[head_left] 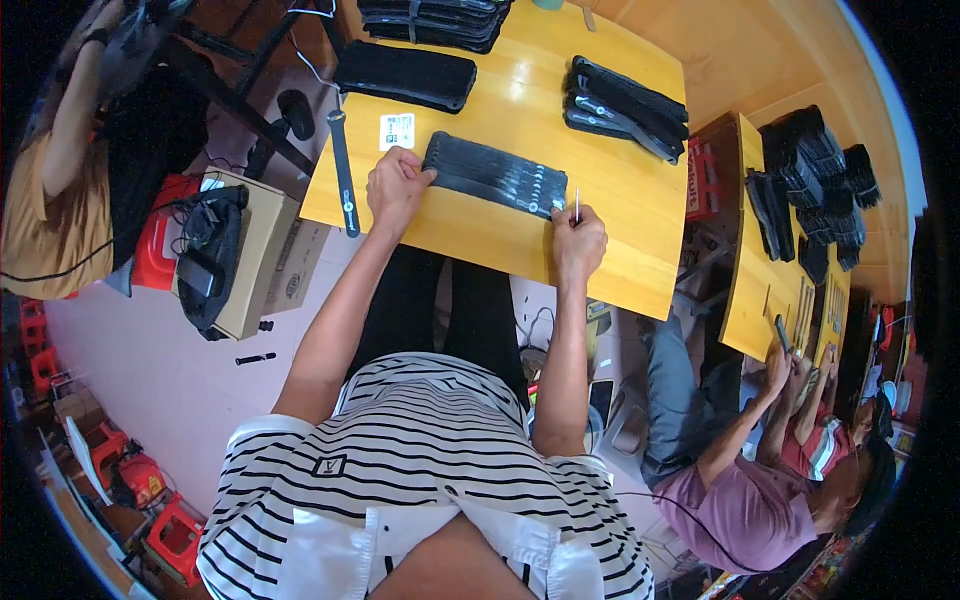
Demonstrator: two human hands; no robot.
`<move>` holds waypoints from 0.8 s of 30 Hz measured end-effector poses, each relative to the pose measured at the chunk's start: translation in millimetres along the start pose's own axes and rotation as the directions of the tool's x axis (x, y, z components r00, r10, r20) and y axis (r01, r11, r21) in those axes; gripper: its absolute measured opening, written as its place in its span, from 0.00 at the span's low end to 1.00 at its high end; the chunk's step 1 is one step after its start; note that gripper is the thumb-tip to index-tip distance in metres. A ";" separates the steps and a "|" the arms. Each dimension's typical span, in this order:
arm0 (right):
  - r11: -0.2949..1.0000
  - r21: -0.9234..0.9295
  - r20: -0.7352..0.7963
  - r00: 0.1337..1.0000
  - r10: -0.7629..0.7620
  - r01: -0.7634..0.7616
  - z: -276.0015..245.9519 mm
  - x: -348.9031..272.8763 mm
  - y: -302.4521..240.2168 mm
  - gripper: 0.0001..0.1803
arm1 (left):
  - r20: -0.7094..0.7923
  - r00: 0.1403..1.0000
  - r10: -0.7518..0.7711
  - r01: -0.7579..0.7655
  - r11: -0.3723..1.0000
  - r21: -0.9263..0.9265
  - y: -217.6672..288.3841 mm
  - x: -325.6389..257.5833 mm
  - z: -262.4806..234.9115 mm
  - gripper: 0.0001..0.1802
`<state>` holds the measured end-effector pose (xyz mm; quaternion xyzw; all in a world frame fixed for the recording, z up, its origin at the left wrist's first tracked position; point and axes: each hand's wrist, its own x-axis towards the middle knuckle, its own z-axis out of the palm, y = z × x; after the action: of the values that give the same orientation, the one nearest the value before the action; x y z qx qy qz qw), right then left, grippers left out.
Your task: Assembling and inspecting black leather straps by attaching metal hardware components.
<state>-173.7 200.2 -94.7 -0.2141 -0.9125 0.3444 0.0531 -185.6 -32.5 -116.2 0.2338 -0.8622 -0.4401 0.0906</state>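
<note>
On the yellow table before me lies a flat row of black straps, set side by side, with small pale round marks towards their right end. My left hand is at the row's near left corner, thumb and fingers pinched together; whether a strap edge is between them I cannot tell. My right hand is closed around a thin, upright, pen-like tool beside the row's right end. A single black strap lies along the table's left edge, near a white printed card.
More black straps are stacked at the back left and back right. A cardboard box with a black bag stands left of the table. People sit at another strap-laden table on the right; another person is at far left.
</note>
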 end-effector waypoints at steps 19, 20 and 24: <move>0.913 -0.187 -0.240 0.885 -0.399 0.361 23.5 30.8 -26.3 0.07 | 0.009 0.728 0.686 -0.682 0.722 0.116 24.7 -5.1 11.7 0.23; 0.870 -0.285 -0.249 0.846 -0.472 0.402 35.1 37.3 -33.2 0.07 | 0.007 0.724 0.690 -0.686 0.719 0.115 27.4 -5.0 21.1 0.23; 0.738 -0.505 -0.206 0.768 -0.607 0.447 69.8 45.8 -50.5 0.07 | 0.242 0.644 0.726 -0.752 0.541 0.378 23.8 -1.9 47.9 0.33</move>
<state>-250.0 143.7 -116.9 -0.0069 -0.9619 0.0607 0.2667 -209.0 14.7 -125.6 -0.1496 -0.9580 -0.1572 0.1872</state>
